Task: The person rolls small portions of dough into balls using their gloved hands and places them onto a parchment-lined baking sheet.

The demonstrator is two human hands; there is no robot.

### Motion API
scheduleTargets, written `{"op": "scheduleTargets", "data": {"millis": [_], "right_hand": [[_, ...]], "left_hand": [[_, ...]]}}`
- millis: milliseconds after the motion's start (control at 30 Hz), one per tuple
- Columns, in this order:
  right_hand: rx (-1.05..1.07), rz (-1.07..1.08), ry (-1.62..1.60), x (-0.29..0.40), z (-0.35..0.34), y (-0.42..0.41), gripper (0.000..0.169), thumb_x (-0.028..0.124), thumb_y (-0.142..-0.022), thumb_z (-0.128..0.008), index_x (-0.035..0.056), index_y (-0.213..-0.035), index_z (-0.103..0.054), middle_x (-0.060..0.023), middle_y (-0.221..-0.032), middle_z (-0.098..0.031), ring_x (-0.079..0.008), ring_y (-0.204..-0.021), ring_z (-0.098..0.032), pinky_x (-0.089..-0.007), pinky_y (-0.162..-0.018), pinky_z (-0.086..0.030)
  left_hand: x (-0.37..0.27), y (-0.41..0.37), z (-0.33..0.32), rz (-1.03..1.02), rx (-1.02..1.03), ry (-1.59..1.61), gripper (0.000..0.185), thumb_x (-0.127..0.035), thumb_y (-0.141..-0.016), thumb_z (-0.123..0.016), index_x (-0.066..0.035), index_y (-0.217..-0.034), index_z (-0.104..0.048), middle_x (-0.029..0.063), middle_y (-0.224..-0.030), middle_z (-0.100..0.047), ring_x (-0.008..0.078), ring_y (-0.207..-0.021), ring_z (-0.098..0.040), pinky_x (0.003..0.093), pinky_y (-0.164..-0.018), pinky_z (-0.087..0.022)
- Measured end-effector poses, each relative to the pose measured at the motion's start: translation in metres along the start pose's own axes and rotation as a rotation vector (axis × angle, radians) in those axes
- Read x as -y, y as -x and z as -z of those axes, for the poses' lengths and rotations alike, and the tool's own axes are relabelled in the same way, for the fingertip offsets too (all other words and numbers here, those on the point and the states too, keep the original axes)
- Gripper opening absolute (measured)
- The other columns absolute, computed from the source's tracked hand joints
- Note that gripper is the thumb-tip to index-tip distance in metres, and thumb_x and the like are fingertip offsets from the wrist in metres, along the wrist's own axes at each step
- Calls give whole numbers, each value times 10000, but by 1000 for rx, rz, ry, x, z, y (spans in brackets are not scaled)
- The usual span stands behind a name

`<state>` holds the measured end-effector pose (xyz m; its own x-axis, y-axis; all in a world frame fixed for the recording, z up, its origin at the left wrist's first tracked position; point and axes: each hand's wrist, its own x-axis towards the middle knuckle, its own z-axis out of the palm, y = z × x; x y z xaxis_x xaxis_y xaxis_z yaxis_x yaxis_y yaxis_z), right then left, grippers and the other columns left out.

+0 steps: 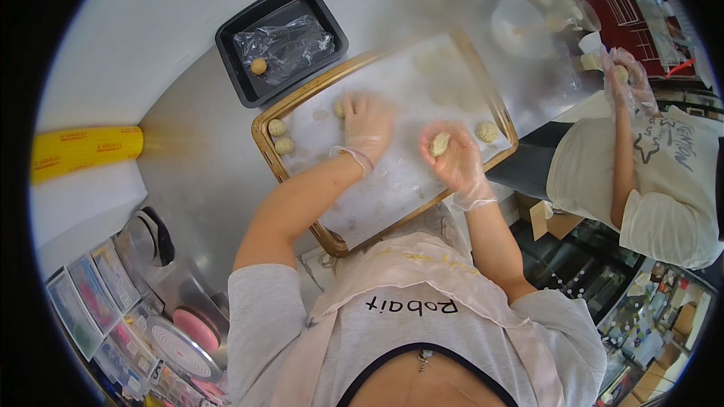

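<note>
My left hand (367,124), in a clear plastic glove, reaches over a baking tray (266,150) with a gold-coloured rim, lined with white paper. Its fingertips are at a pale speckled ball (339,108), partly hidden; motion blur obscures whether they grip it. In the cupped palm of my gloved right hand (461,161) lies an uneven oblong lump of pale dough-like mix (439,144). One rough-coated ball (486,131) sits just right of that hand. Two more balls (276,128) rest by the tray's left edge. Blurred pale lumps (447,76) appear near its far right corner.
Beyond the tray stands a dark rectangular pan (226,48) holding plastic film (294,39) and a tan ball (258,66). A yellow roll (90,150) lies at left. At right, a co-worker's gloved hands (633,76) hold a ball. A white bowl (523,22) is blurred.
</note>
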<state>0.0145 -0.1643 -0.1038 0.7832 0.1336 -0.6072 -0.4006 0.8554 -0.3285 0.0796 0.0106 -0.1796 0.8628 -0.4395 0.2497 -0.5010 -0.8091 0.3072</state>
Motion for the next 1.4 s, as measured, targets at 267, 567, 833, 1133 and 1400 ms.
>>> {"op": "scheduleTargets", "data": {"millis": [267, 567, 833, 1133, 1400], "right_hand": [[-54, -182, 91, -23, 29, -34, 191, 174, -902, -557, 11, -1001, -540, -131, -979, -591, -232, -897, -595, -345, -796, -524], [-84, -170, 137, -26, 15, -33, 293, 303, -902, -605, 39, -1016, -549, -88, -961, -586, -157, -734, -586, -239, -587, -509], [128, -189, 245, -8, -16, -38, 286, 390, -911, -585, 105, -912, -561, -11, -735, -559, -82, -522, -427, -202, -406, -322], [382, 895, 1344, -39, -72, 4, 364, 258, -932, -517, -16, -1169, -554, -175, -1137, -569, -290, -1037, -548, -367, -871, -431], [271, 1057, 1131, -32, -119, -13, 491, 301, -994, -371, -14, -1370, -394, -219, -1470, -286, -398, -1389, -187, -468, -1122, -122]], "left_hand": [[1, 12, 35, 107, 117, -74, 238, -193, -679, -653, -155, -913, -632, 83, -1055, -514, 298, -1099, -423, 578, -972, -227], [38, 35, 53, 355, 71, -187, 221, -144, -788, -571, -83, -992, -630, 140, -1205, -485, 369, -1253, -335, 619, -1040, -145], [-52, -6, 93, 907, -267, 1577, 414, -344, -909, -504, -40, -1187, -539, 81, -1374, -409, 205, -1288, -356, 409, -1074, -258], [-44, -9, 100, 974, -19, 2492, 661, -457, -954, -329, 13, -1414, -268, 149, -1459, -310, 249, -1368, -265, 403, -1115, -236], [-81, -28, 116, 497, -266, 1995, 729, -536, -965, -234, 0, -1454, -168, 130, -1519, -189, 274, -1407, -170, 398, -1149, -143]]}}
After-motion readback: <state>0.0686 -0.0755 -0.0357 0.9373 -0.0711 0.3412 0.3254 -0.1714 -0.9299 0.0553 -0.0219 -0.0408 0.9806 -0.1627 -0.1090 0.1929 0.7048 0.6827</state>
